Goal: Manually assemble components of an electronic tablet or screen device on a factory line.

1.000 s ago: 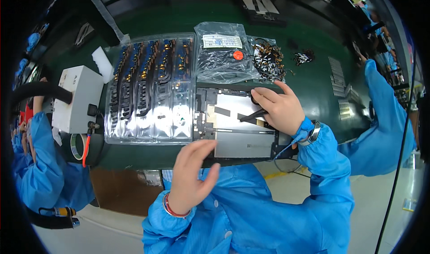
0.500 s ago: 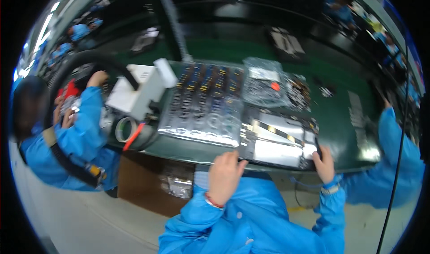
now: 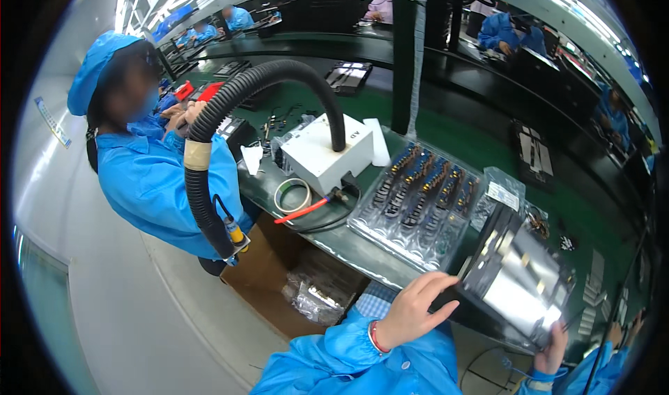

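A flat black electronic device casing (image 3: pixel 519 287) with silver panels and inner parts showing is tilted up at the right of the table's near edge. My right hand (image 3: pixel 552 353) grips its lower right corner, partly hidden behind it. By the casing's left edge is my left hand (image 3: pixel 416 313), its fingers stretched and the thumb apart. The left fingertips reach the edge; whether they press on it is hard to see. Behind the casing lies a clear plastic tray (image 3: pixel 359 217) with rows of small black parts. A clear bag (image 3: pixel 481 210) with a white label sits beside the tray.
A white box (image 3: pixel 320 159) with a thick black hose (image 3: pixel 258 81) stands left of the tray. A tape roll (image 3: pixel 293 196) and red-tipped cable lie near it. Below the table is a cardboard box (image 3: pixel 258 273) holding plastic bags. A co-worker in blue (image 3: pixel 157 179) sits at the left.
The view has swung to the left. The casing, lying flat on the table before, is now tilted up in my right hand. My left hand stays near its left edge.
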